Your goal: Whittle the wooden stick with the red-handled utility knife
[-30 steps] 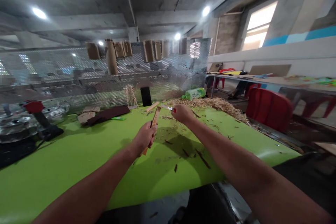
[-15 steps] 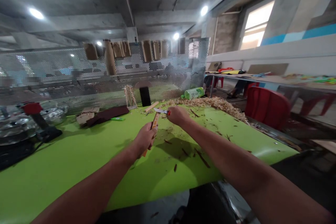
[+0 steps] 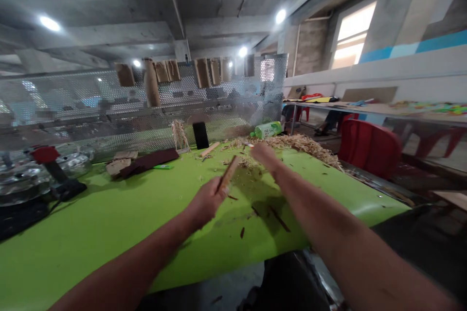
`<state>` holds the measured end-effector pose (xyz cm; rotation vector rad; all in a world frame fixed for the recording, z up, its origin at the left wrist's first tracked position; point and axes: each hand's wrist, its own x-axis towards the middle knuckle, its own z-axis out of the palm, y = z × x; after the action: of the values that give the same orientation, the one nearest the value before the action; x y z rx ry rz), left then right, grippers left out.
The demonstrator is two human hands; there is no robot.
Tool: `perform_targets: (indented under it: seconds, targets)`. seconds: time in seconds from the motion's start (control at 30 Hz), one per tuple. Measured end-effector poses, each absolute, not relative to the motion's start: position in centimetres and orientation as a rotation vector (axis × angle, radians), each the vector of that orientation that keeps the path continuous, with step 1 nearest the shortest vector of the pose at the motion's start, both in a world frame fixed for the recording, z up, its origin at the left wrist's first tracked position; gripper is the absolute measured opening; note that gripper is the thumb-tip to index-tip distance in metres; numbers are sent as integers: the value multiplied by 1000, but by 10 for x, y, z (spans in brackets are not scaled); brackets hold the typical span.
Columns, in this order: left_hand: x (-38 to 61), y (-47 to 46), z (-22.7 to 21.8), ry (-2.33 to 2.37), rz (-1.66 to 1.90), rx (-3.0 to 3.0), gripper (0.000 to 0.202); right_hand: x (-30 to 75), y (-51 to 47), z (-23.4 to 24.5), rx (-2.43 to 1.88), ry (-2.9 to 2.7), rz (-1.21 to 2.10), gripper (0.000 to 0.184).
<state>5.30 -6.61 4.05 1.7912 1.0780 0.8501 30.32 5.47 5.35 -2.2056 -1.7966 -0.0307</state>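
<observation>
My left hand (image 3: 207, 202) is closed round a narrow wooden strip (image 3: 229, 171), which slants up and away to the right above the green tabletop (image 3: 146, 233). In my right hand (image 3: 264, 156), farther out and to the right, is a knife (image 3: 250, 145). Only a small pale bit of it shows past the fingers, and the rest is hidden and smeared. Knife and strip are apart. Fine wood shavings (image 3: 251, 161) lie on the table beneath the hands. A second pale wooden strip (image 3: 209, 149) rests beyond them.
A heap of shavings (image 3: 302, 146) runs along the far right edge, beside a green-labelled bottle (image 3: 269, 129) on its side. A black phone-like slab (image 3: 200, 135) leans against the perforated metal screen (image 3: 233, 112). Dark brown sheet (image 3: 155, 161) and a red-topped tool (image 3: 45, 154) lie left.
My right hand has moved right and away with the knife, off the strip. The left hand has shifted right and turned the strip, showing a browner face.
</observation>
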Motion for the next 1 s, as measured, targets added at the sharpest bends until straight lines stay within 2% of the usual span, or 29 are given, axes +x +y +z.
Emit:
perform_targets:
  seconds: [0.1, 0.2, 0.4, 0.67, 1.0]
  targets:
    - [55, -72, 40, 994, 792, 1769, 28, 348, 58, 56, -2353, -1554, -13, 42]
    - [52, -62, 35, 995, 776, 1658, 32, 344, 65, 54, -2210, -1424, 15, 38]
    - [42, -39, 22, 949, 908, 1557, 30, 274, 63, 51, -1891, -1680, 16, 33]
    - [40, -24, 21, 892, 996, 1299, 19, 243, 40, 45, -1824, -1965, -66, 33]
    - [35, -21, 30, 839, 1110, 1234, 26, 204, 16, 44, -1840, -2267, -121, 37]
